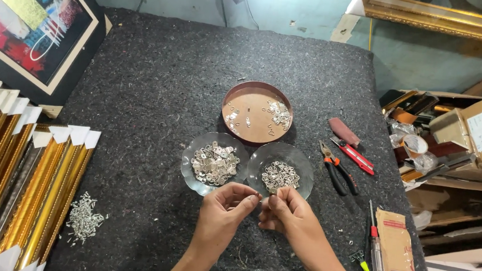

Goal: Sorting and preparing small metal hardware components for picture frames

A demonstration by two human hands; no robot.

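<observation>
My left hand [225, 207] and my right hand [284, 211] meet fingertip to fingertip over the grey felt table [158, 89], pinching a tiny metal piece between them that I can barely make out. Just beyond them stand two glass dishes: the left glass dish [188, 161] holds flat silver hanger plates, the right glass dish [305, 168] holds small silver rings. Behind those sits a round brown tray [259, 86] with a few scattered metal pieces.
Gold frame mouldings [16, 186] lie at the left beside a pile of small screws [83, 218]. Pliers [337, 170], a red cutter [355, 156], screwdrivers [374, 249] and a cardboard strip [395, 248] lie at the right. A framed abstract painting [29, 18] leans at the back left.
</observation>
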